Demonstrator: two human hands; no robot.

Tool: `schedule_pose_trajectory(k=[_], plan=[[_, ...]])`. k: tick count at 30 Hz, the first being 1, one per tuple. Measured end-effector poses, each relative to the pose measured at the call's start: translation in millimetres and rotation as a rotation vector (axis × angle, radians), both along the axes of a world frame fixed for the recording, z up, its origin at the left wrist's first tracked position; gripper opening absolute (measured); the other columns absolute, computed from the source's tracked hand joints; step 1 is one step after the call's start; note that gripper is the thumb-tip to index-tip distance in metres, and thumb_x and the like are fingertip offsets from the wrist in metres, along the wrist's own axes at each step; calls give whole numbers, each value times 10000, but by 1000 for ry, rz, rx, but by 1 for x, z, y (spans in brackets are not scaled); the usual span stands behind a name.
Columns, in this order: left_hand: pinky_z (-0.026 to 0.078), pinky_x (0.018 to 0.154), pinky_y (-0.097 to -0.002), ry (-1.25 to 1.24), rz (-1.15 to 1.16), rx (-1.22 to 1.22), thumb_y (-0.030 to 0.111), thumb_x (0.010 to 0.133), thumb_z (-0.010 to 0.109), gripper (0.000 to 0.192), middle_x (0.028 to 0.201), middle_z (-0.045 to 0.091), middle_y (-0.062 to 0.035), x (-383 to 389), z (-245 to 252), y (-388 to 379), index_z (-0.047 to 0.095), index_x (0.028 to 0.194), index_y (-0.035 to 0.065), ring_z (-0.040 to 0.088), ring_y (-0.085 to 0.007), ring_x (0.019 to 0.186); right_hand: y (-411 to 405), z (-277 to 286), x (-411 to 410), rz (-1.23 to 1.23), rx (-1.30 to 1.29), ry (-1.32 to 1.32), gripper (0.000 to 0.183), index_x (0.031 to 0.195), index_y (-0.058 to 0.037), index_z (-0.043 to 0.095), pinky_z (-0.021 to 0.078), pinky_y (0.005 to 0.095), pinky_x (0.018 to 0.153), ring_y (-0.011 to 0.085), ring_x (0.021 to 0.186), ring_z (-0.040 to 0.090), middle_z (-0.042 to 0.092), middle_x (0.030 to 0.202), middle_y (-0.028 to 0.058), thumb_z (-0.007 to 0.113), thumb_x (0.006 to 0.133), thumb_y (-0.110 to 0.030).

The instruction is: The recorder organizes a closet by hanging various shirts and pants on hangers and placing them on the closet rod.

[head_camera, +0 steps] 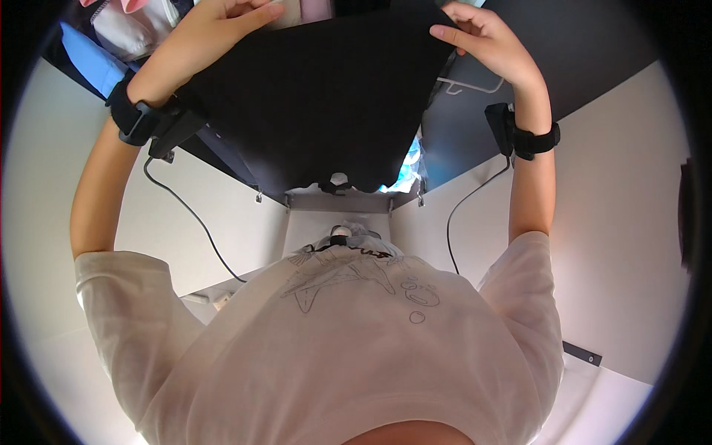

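Note:
A piece of black cloth [328, 100], perhaps a garment, is spread out in front of me and drops toward the wardrobe's lower front edge. My right hand [484, 41] pinches its upper right corner between thumb and fingers. Along the upper left edge lies my left hand [239, 16], its thumb over a beige fabric edge; the fingers are partly cut off by the top of the picture, so its hold is unclear. A white hanger [473, 86] shows beside the cloth, below my right hand.
Folded clothes [125, 33] and a blue fabric item [92, 61] are piled at the upper left. A shiny plastic package [409, 167] peeks out at the cloth's lower right. Open white doors [211, 206] flank me, with metal hinges. Cables [189, 208] run from both wrist straps.

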State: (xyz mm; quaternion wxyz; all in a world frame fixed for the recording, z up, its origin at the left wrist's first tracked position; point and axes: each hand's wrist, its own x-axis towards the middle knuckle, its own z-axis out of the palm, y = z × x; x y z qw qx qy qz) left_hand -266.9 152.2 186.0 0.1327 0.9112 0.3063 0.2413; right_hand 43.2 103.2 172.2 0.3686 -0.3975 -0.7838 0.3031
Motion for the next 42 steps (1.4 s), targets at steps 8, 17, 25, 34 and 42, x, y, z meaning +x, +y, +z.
schedule_pose_trajectory(k=[8, 17, 25, 34, 42], plan=[[319, 604, -154, -160, 160, -209, 184, 849, 517, 168, 694, 409, 83, -25, 40, -5, 495, 735, 62, 379, -5, 665, 54, 23, 20, 75, 48, -98, 196, 972, -46, 560, 442, 197, 599, 65, 704, 536, 575, 770, 5, 574, 804, -146], [317, 477, -178, -232, 331, -431, 165, 673, 712, 189, 571, 426, 52, -58, 32, -50, 551, 693, 68, 393, -25, 536, 49, 79, -11, 72, 205, 156, 88, 833, -18, 588, 423, 188, 560, 61, 611, 535, 581, 699, 12, 563, 799, -96], [338, 531, -150, -363, 378, -679, 81, 667, 709, 194, 655, 479, 65, -44, 35, -63, 529, 731, 51, 433, -9, 591, 83, 174, -39, 25, 561, 482, 168, 965, -16, 528, 401, 184, 641, 58, 709, 500, 550, 805, -7, 546, 814, -86], [329, 529, -169, -343, 340, -730, 192, 689, 702, 222, 669, 499, 45, -48, 33, -58, 570, 772, 34, 412, -26, 590, 140, 262, -84, -112, 1298, 161, 332, 1068, -70, 516, 312, 325, 887, 205, 1046, 418, 514, 1053, 91, 517, 807, -275], [313, 539, -172, -283, 248, -769, 179, 736, 662, 172, 632, 457, 54, -51, 34, -67, 582, 784, 34, 394, -28, 591, 119, 300, -79, -507, 1340, -436, 290, 783, -63, 603, 315, 354, 780, 239, 868, 495, 587, 777, 82, 474, 796, -323]])
